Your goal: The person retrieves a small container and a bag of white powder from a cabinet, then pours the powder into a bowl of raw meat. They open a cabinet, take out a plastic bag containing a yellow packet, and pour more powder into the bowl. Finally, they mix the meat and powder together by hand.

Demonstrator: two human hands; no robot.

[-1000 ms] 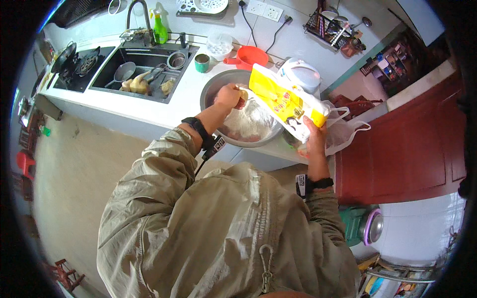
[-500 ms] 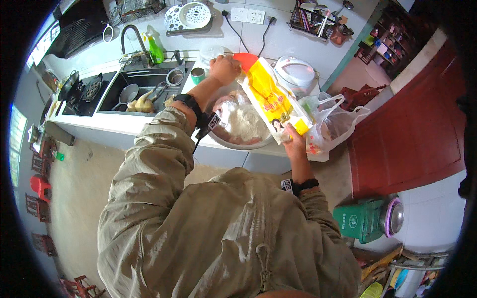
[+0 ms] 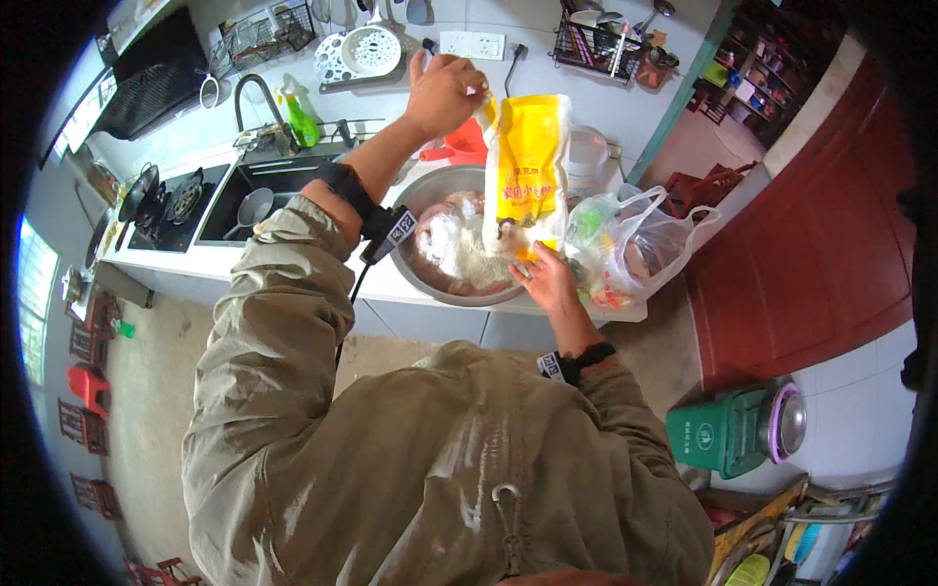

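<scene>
My left hand (image 3: 445,95) is raised at the wall side of the counter, its fingers closed on the upper left corner of a yellow and white flour bag (image 3: 532,146). Upright, the bag hangs over a large metal basin (image 3: 410,266). Pale flour (image 3: 489,262) and a whiter heap (image 3: 449,239) lie on pinkish raw meat (image 3: 430,262) in the basin. By the bag's lower edge is my right hand (image 3: 552,281), fingers spread apart and thumb against the bag's corner. Part of the basin is hidden behind the bag.
Right of the basin sits a clear plastic bag (image 3: 650,244) with things inside. A red plastic scoop or dipper (image 3: 461,146) lies behind the basin. To the left are a sink (image 3: 278,176) with a pan and a stove (image 3: 176,205). A green bin (image 3: 718,435) stands at right.
My left hand has risen, bringing the flour bag from a slant to nearly upright and further left. My right hand has shifted left, its grip loosened into spread fingers.
</scene>
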